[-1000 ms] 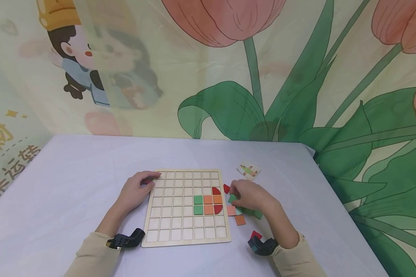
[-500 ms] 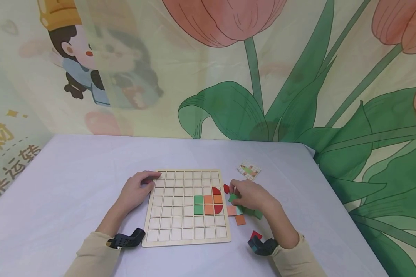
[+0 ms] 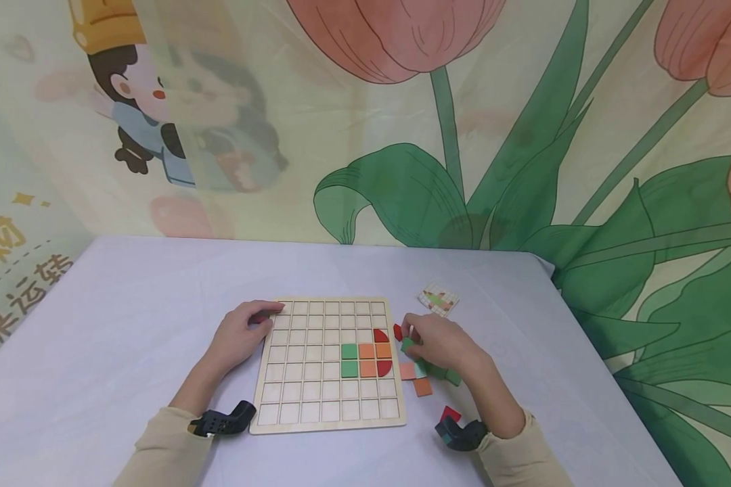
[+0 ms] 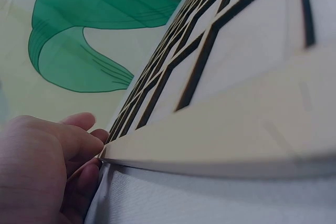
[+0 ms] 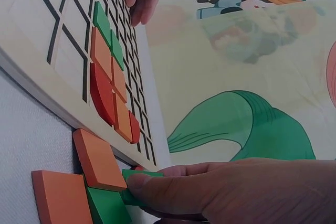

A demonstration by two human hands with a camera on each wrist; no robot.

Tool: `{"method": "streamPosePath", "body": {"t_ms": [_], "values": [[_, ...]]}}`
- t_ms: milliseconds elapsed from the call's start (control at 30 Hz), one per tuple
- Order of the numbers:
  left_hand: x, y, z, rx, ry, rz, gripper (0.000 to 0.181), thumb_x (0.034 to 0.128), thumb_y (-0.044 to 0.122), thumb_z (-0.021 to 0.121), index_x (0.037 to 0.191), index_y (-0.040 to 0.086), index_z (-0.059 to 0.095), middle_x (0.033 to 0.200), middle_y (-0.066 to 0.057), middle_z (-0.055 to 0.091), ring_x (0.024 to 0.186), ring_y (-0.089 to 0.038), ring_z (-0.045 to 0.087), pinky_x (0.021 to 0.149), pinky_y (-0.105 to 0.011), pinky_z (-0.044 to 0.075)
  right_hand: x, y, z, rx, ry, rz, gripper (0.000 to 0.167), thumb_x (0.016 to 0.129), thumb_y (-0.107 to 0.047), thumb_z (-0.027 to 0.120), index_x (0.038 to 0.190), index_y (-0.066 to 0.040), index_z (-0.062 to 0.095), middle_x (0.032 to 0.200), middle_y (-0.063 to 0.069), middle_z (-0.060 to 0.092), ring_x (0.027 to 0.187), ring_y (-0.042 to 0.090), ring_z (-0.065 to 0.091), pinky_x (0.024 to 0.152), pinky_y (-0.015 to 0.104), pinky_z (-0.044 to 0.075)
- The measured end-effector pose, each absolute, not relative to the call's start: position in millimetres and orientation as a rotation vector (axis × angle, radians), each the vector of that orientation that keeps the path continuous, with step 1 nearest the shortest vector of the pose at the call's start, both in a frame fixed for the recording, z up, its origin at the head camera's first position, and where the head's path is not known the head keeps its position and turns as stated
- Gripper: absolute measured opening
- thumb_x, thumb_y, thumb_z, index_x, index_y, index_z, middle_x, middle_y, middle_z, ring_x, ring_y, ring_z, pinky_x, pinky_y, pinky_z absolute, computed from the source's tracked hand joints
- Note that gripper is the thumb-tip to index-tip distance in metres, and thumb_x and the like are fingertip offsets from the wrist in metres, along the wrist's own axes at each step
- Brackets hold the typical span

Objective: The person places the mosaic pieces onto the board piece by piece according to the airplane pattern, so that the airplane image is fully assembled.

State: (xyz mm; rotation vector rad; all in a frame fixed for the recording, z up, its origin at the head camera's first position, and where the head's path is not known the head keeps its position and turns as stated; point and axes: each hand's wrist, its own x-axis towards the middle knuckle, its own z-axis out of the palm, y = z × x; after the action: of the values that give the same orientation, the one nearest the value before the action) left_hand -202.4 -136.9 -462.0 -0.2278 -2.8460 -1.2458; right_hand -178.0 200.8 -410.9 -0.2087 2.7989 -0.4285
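Note:
A wooden grid board (image 3: 304, 392) lies flat, with green, orange and red pieces set in cells at its right side. My left hand (image 3: 239, 335) holds the board's upper left edge; in the left wrist view the fingers of that hand (image 4: 52, 163) touch the board's corner. My right hand (image 3: 441, 341), just off the board's right edge, pinches a green piece (image 3: 407, 345) between thumb and fingers. In the right wrist view this hand (image 5: 210, 190) grips the green piece (image 5: 134, 195) beside a loose orange piece (image 5: 100, 161).
Loose pieces lie right of the board, among them an orange square (image 3: 423, 387), green ones partly under my right hand, and a red one (image 3: 451, 413) by the wrist device. A small patterned card (image 3: 438, 299) lies beyond. A printed cloth hangs behind the white table (image 3: 170, 284).
My right hand has shifted very slightly with the green piece, its fingertips a little farther from me. My left hand keeps its place on the board.

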Motion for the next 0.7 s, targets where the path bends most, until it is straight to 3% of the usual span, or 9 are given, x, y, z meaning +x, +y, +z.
{"method": "streamPosePath", "body": {"t_ms": [700], "values": [[-202.2,-136.8,-462.3,-0.223,-2.850,-1.242,0.033,0.0922,0.011,0.052,0.124,0.012,0.061,0.129,-0.012,0.059,0.115,-0.030,0.055,0.098,-0.049,0.043,-177.4,189.4,-417.1,-0.356,2.895,-0.466,0.012,0.085,-0.015,0.070,0.093,-0.020,0.062,0.083,-0.005,0.061,0.072,0.011,0.052,0.061,0.023,0.047]]}}
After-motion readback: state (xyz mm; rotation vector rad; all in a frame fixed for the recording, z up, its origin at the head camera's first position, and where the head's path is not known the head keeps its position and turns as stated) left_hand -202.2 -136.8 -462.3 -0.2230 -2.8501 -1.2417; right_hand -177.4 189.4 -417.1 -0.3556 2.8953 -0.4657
